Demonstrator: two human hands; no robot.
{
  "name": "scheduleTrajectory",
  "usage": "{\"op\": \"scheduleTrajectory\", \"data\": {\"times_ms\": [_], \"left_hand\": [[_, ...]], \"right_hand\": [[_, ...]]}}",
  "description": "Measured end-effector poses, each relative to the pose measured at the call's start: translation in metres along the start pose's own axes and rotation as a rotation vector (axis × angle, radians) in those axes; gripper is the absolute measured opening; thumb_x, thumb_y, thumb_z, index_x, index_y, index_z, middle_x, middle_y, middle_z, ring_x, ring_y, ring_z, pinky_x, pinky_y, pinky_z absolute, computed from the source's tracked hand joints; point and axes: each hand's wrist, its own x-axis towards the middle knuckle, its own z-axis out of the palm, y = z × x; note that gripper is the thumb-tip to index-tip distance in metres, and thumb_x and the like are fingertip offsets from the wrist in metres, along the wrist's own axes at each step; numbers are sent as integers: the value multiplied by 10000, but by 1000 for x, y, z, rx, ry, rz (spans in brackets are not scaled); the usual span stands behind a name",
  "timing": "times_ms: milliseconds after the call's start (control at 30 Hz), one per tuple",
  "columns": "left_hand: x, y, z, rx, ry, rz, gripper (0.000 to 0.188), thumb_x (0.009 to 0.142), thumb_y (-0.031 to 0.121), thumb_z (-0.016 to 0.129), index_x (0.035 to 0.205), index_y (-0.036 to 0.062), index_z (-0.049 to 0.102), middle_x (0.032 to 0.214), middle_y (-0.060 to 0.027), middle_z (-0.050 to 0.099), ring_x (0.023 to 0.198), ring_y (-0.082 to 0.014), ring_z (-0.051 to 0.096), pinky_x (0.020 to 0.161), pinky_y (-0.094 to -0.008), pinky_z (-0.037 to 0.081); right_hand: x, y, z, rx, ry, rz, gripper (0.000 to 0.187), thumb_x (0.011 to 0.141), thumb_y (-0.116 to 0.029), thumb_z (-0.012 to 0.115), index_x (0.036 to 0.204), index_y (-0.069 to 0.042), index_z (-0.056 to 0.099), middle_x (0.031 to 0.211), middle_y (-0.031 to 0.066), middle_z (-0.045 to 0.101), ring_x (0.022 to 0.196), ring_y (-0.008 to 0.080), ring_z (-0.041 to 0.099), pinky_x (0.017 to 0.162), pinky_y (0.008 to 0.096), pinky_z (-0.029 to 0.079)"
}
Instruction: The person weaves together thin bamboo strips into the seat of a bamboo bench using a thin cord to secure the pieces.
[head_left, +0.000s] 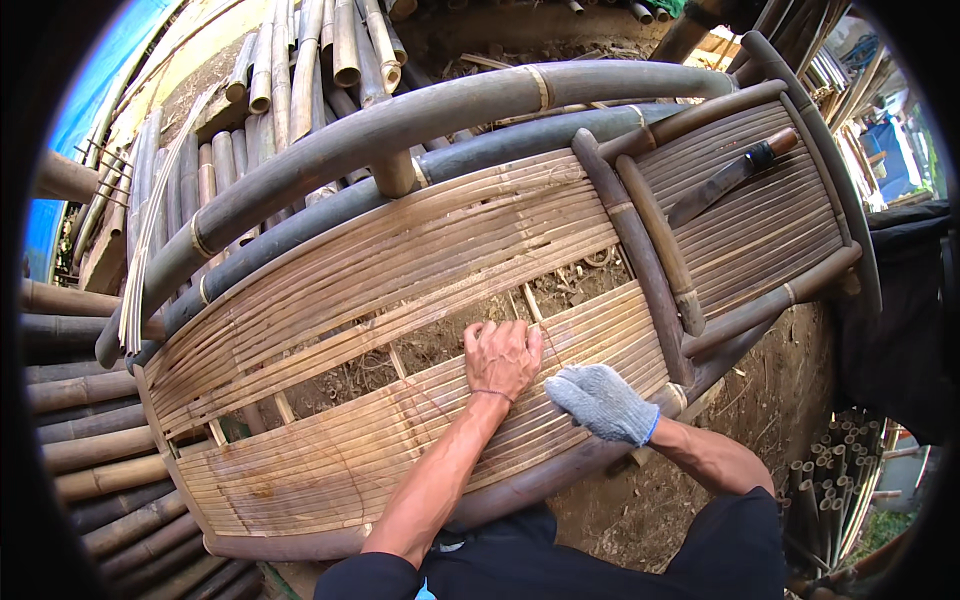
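Note:
A bamboo bench (560, 475) lies before me, its seat made of thin split-bamboo slats (300, 470) with a long open gap through the middle. My bare left hand (503, 355) has its fingers curled over the slat edge at the near side of that gap. Close to its right, my right hand (603, 402) wears a grey knit glove. Its gloved fingers are pressed together low over the near slats; whatever they hold, if anything, is hidden. Short cross strips (398, 360) span the gap, with soil and shavings showing beneath.
A broad-bladed knife (725, 185) rests on the slatted panel at the right end. Thick bamboo rails (440, 110) run along the bench's far side. Beyond them are stacked bamboo poles (300, 70); more poles (100, 430) lie at the left. Cut bamboo pieces (835, 465) stand at the lower right.

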Motion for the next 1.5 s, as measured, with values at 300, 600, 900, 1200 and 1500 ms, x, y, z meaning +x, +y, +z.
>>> {"op": "scheduleTrajectory", "data": {"times_ms": [300,600,900,1200,1500], "left_hand": [[-4,2,2,-19,-19,-8,241,936,312,600,895,105,717,843,-109,719,855,-279,646,936,-468,438],[-41,-67,-96,-36,287,-15,277,831,61,679,1104,88,639,1160,-116,566,1069,-327,554,908,-444,467],[-106,-208,-196,426,110,28,319,819,249,778,1002,78,582,983,-97,560,932,-283,597,791,-407,527],[-143,-197,-201,78,-74,-53,304,910,342,725,1134,136,714,968,-85,555,860,-274,632,741,-393,551],[-143,-202,-200,310,87,-9,467,891,402,727,1227,80,706,1272,-146,549,1211,-312,475,1013,-499,368]], "right_hand": [[-65,79,-16,-184,-59,100,127,876,-176,600,938,-67,578,793,152,598,762,370,629,676,474,510],[28,72,21,-357,769,251,150,984,-118,618,1081,-38,701,1050,156,699,1026,349,651,937,439,504],[110,103,53,-503,843,210,212,1003,-173,617,1098,-13,717,1162,168,706,1118,350,638,1016,440,476],[101,123,52,-433,813,311,289,1056,-228,514,1070,7,682,1107,189,687,1084,371,617,975,450,471],[68,118,29,-586,570,279,300,1007,-266,512,801,-88,637,820,166,677,811,391,629,902,522,460]]}}
